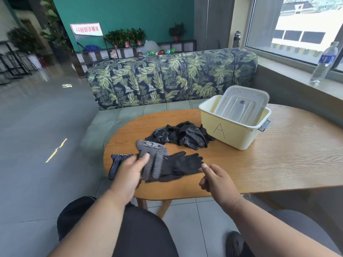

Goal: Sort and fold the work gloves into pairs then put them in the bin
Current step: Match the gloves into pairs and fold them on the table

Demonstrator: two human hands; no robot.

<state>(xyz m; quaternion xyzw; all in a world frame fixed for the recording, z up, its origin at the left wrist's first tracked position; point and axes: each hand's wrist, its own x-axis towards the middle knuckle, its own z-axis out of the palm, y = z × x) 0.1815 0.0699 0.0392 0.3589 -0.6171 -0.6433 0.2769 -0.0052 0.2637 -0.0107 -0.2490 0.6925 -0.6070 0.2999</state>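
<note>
From the head view, the left hand [130, 170] is gripping a dotted grey glove [153, 160] lying over a black glove [178, 164] on the table [259, 160]; the right hand [215, 178], loosely curled, is holding nothing; the bin [232, 134] is waiting behind, so aligning matching cuffs first seems wise

The lid [241, 106] hides most of the bin's [232, 134] inside.
</note>
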